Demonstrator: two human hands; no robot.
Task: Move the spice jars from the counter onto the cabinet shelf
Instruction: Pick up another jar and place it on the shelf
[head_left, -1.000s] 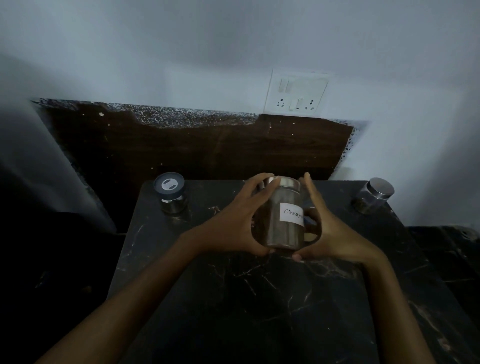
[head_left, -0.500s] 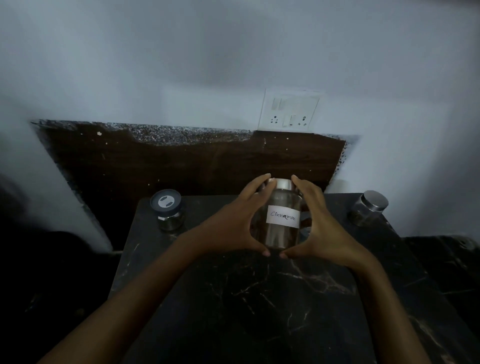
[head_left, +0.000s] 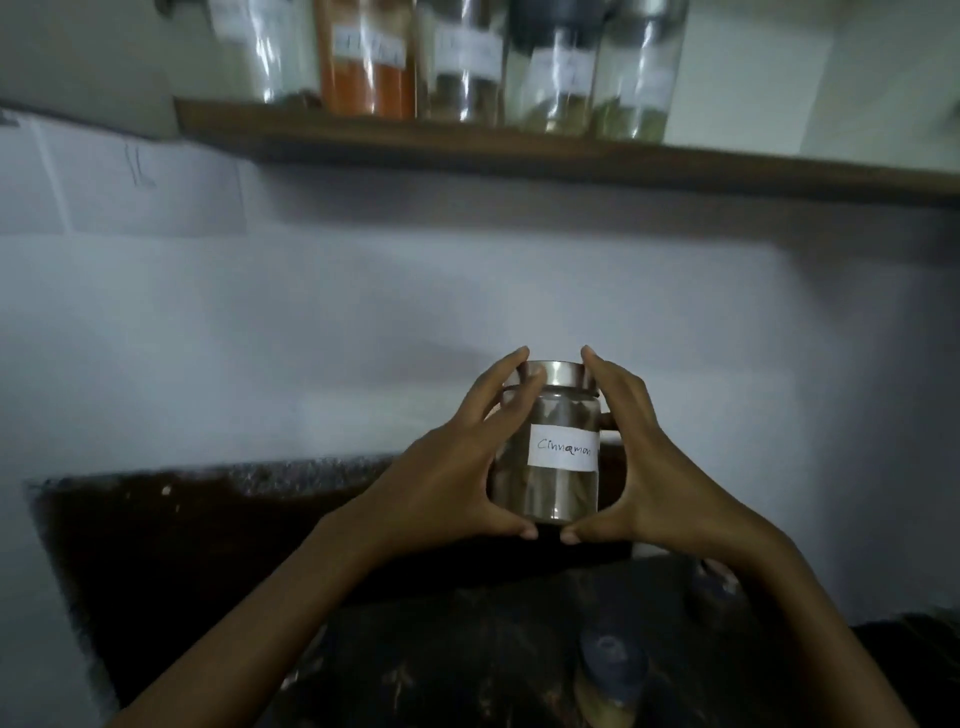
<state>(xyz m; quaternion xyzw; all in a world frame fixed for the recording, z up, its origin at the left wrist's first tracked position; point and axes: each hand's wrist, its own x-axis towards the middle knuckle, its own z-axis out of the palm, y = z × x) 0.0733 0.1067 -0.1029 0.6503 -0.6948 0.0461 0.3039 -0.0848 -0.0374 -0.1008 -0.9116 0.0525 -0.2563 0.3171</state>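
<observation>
Carrying is the step judged to be in hand: the cinnamon jar (head_left: 558, 441), upright and metal-lidded, is held in the air between the left hand (head_left: 462, 467) and the right hand (head_left: 660, 467), both clasped on its sides. It is seen above the bench (head_left: 441, 665), where two blurred jars remain, and well below the shelf (head_left: 519, 143). A lift to the bare stretch right of the shelved jars (head_left: 467, 57) is called for next.

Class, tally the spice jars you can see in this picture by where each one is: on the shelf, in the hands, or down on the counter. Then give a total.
Jars on the shelf: 5
Cinnamon jar, held in both hands: 1
Jars on the counter: 2, both blurred
Total: 8
</observation>
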